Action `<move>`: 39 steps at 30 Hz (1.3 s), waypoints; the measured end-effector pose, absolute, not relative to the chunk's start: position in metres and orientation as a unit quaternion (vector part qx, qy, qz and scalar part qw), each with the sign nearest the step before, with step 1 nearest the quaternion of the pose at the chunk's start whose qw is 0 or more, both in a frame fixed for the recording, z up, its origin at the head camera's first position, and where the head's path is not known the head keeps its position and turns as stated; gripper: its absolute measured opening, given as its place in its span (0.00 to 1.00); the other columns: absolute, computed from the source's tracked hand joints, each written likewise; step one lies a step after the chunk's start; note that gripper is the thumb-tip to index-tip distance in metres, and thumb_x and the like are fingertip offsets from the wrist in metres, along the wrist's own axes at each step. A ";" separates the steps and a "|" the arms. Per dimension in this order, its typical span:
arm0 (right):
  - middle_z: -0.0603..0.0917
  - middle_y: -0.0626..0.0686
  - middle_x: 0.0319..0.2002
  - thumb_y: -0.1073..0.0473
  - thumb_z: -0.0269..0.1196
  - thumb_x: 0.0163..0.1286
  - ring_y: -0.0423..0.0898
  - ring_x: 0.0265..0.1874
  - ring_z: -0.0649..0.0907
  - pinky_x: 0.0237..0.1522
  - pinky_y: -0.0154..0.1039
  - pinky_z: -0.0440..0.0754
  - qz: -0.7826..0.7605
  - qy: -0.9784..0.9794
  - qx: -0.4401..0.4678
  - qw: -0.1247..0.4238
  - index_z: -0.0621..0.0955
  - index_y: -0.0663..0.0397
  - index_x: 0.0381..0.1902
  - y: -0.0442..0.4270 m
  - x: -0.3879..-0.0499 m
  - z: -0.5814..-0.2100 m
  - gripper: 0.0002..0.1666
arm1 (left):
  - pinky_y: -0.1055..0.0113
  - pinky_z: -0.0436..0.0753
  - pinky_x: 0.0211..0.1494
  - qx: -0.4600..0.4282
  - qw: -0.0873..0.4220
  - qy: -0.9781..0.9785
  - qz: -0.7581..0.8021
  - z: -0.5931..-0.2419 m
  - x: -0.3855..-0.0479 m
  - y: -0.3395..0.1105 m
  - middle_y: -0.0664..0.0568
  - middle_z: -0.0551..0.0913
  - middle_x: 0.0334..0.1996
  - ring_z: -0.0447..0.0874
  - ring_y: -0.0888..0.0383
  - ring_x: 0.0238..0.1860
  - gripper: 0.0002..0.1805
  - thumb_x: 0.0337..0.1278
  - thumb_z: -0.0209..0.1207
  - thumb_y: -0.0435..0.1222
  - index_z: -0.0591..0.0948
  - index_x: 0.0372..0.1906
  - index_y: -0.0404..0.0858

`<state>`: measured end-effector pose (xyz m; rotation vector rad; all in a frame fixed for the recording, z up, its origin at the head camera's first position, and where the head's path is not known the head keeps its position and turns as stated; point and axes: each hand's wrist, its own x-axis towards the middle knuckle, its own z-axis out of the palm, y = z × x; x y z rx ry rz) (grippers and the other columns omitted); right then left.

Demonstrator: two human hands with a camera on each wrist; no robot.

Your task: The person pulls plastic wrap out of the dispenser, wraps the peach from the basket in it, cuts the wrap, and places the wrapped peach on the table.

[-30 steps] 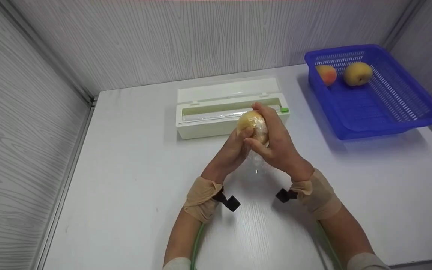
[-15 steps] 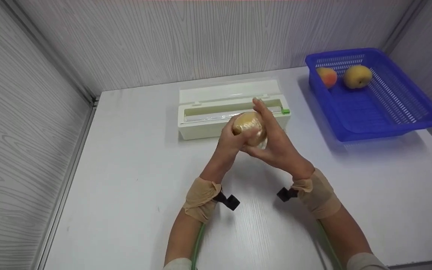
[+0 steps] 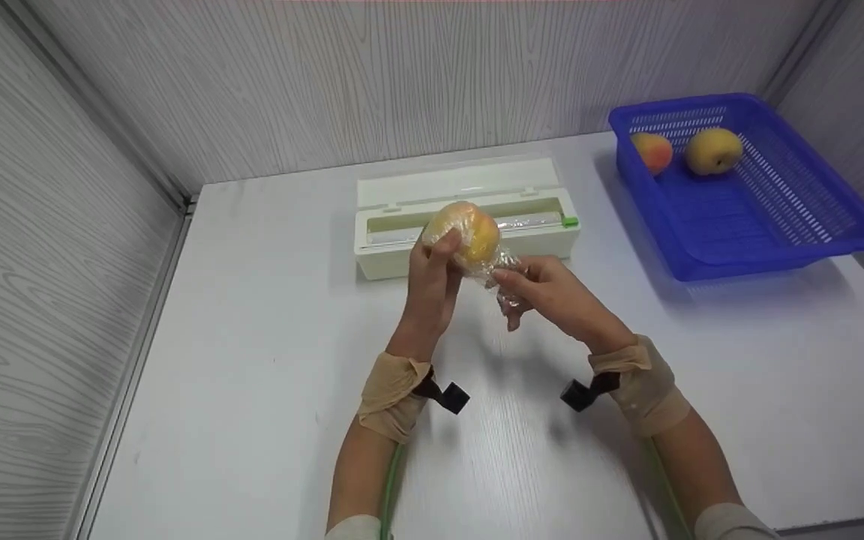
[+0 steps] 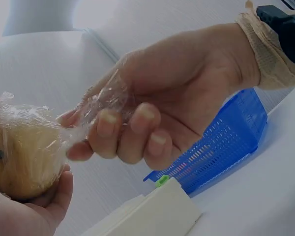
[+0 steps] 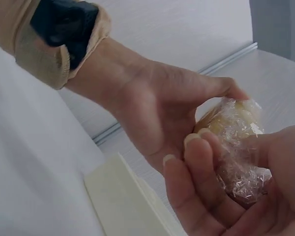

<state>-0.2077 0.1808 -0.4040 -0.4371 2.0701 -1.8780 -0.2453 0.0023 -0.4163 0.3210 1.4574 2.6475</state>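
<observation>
A round yellow fruit (image 3: 483, 234) with a red blush, its exact kind unclear, is wrapped in clear cling film above the table. My left hand (image 3: 426, 292) holds it from the left, thumb across its near side. With thumb and fingers, my right hand (image 3: 563, 298) pinches the gathered loose end of the cling film (image 3: 508, 300) at the fruit's lower right. The left wrist view shows that film (image 4: 105, 101) bunched between the right hand's fingers. Crumpled film (image 5: 242, 172) covers the near side of the fruit in the right wrist view.
Behind the hands stands a white cling film dispenser box (image 3: 533, 246) with its lid raised and a film roll (image 3: 537, 220) inside. A blue plastic basket (image 3: 732, 259) at the right holds two yellow-red fruits (image 3: 713, 151). White wood-grain panels (image 3: 402, 82) border the table.
The fruit has shifted left and turned in the left hand. My right hand has come off the fruit's side, moved down, and now pinches the film's gathered end.
</observation>
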 end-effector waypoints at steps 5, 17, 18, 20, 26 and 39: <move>0.77 0.49 0.20 0.53 0.56 0.76 0.43 0.14 0.79 0.27 0.41 0.85 -0.671 0.719 -0.127 0.131 0.78 0.68 0.42 0.185 -0.206 -0.399 0.19 | 0.64 0.83 0.53 0.101 0.006 0.517 0.850 -0.415 -0.246 0.001 0.46 0.75 0.51 0.79 0.56 0.49 0.37 0.51 0.60 0.51 0.67 0.64 0.36; 0.77 0.51 0.17 0.51 0.54 0.77 0.44 0.10 0.78 0.20 0.42 0.82 -0.624 0.771 -0.109 0.068 0.76 0.70 0.31 0.177 -0.203 -0.394 0.25 | 0.63 0.85 0.47 0.209 -0.159 0.730 0.631 -0.429 -0.248 0.010 0.47 0.78 0.57 0.81 0.56 0.50 0.39 0.51 0.66 0.47 0.67 0.68 0.42; 0.77 0.51 0.18 0.51 0.54 0.78 0.44 0.11 0.79 0.21 0.43 0.83 -0.634 0.763 -0.106 0.076 0.76 0.70 0.32 0.177 -0.203 -0.395 0.24 | 0.64 0.84 0.48 0.225 -0.174 0.737 0.613 -0.430 -0.248 0.010 0.47 0.78 0.57 0.80 0.56 0.50 0.39 0.51 0.67 0.45 0.67 0.69 0.41; 0.79 0.52 0.20 0.53 0.52 0.79 0.45 0.14 0.81 0.25 0.45 0.86 -0.654 0.743 -0.100 0.097 0.77 0.70 0.35 0.175 -0.205 -0.395 0.22 | 0.65 0.82 0.51 0.257 -0.198 0.742 0.586 -0.431 -0.248 0.011 0.47 0.76 0.59 0.79 0.57 0.52 0.40 0.51 0.68 0.41 0.66 0.70 0.40; 0.85 0.54 0.33 0.64 0.44 0.76 0.49 0.30 0.87 0.40 0.48 0.87 -0.673 0.718 -0.110 0.140 0.77 0.66 0.47 0.182 -0.207 -0.395 0.16 | 0.64 0.76 0.64 0.330 -0.235 0.754 0.517 -0.434 -0.247 0.017 0.44 0.65 0.67 0.69 0.55 0.65 0.38 0.55 0.68 0.43 0.66 0.69 0.43; 0.85 0.54 0.52 0.32 0.39 0.77 0.50 0.52 0.85 0.51 0.53 0.83 -0.646 0.736 -0.123 0.162 0.74 0.56 0.63 0.190 -0.215 -0.397 0.39 | 0.57 0.63 0.72 0.395 -0.222 0.769 0.451 -0.433 -0.244 0.016 0.47 0.61 0.74 0.61 0.54 0.71 0.23 0.76 0.46 0.47 0.72 0.69 0.47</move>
